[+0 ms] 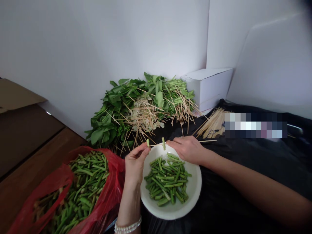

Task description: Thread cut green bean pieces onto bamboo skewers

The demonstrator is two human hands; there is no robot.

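My left hand [136,161] pinches a short piece of green bean [148,142] between its fingertips, and a pearl bracelet [128,226] circles that wrist. My right hand [187,150] grips a thin bamboo skewer [207,141], which runs across the rim of the plate. Another bean piece [163,143] stands upright near the skewer's left end. Below my hands, a white plate [195,185] holds a pile of cut green beans [167,179]. Both hands are just above its far rim.
A red plastic bag [107,182] full of cut green beans [83,185] lies to the left on a wooden surface. Skewered leafy greens and vegetables [136,110] are heaped against the white wall, beside a white box [207,87]. Loose skewers [212,123] lie on black plastic sheeting [243,162].
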